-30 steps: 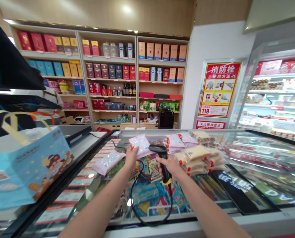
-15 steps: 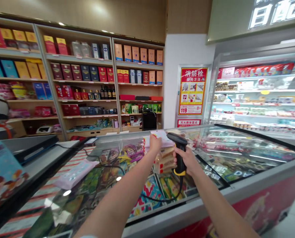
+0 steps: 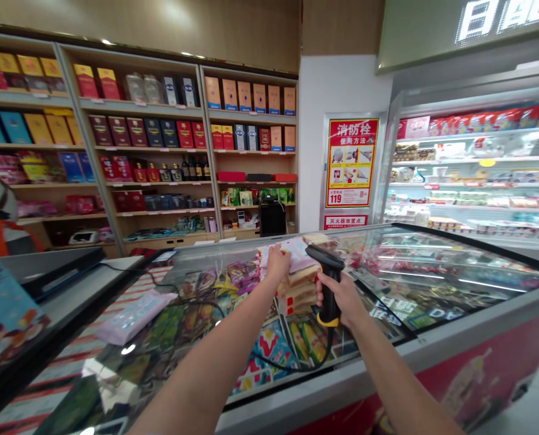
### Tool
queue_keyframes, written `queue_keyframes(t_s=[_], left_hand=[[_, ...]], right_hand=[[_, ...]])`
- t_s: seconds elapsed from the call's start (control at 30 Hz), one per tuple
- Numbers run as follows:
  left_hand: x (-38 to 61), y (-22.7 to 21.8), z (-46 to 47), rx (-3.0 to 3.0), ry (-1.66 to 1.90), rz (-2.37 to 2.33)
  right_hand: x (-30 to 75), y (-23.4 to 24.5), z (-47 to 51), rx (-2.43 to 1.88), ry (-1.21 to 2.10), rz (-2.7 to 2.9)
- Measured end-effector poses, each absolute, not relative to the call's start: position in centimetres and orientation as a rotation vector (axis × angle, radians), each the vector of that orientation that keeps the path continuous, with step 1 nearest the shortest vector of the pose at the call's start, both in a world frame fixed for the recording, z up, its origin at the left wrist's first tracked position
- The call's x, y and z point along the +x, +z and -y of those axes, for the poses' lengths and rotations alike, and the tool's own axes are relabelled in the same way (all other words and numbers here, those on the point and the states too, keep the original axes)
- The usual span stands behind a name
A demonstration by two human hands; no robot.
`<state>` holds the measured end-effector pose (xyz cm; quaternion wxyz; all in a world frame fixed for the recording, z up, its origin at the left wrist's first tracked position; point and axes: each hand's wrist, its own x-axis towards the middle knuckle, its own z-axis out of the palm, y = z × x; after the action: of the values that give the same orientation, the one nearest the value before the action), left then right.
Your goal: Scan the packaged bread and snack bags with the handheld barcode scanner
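My right hand (image 3: pixel 342 294) is wrapped round the grip of a black and yellow barcode scanner (image 3: pixel 326 258), whose head points left and away from me. My left hand (image 3: pixel 277 263) grips the near edge of a pale pink packet (image 3: pixel 299 254), just left of the scanner head. Beneath the packet are packs of sliced bread (image 3: pixel 297 296) on the glass top of a chest freezer (image 3: pixel 269 409). The scanner's black cable (image 3: pixel 292 367) loops down and runs left across the glass. Another pale pink packet (image 3: pixel 136 316) lies to the left.
Frozen goods in bright wrappers show through the glass. A black device (image 3: pixel 56 272) and a blue printed box (image 3: pixel 6 320) stand at the left edge. Part of a person in orange (image 3: pixel 6 238) shows there. Shelves of boxed goods (image 3: pixel 151 133) and a lit chiller (image 3: pixel 478 163) stand behind.
My left hand and the pale pink packet have shifted slightly left, showing more of the packet. The scanner stays nearly in place. The person at the left edge has moved.
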<state>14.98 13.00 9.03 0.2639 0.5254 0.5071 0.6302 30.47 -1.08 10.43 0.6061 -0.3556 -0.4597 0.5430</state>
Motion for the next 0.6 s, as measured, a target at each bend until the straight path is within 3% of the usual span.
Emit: queue_keyframes(t_s=[0.4,0.6], left_hand=[[-6.3,6.5,-5.8,1.378,1.725,-2.091],[-16.9,6.1,-1.8,1.221,1.335,-2.492]], right_hand=[[20.8,8.4,0.8,-0.84,1.455,1.281],[13.8,8.7,-0.4,-0.849,1.579,1.363]])
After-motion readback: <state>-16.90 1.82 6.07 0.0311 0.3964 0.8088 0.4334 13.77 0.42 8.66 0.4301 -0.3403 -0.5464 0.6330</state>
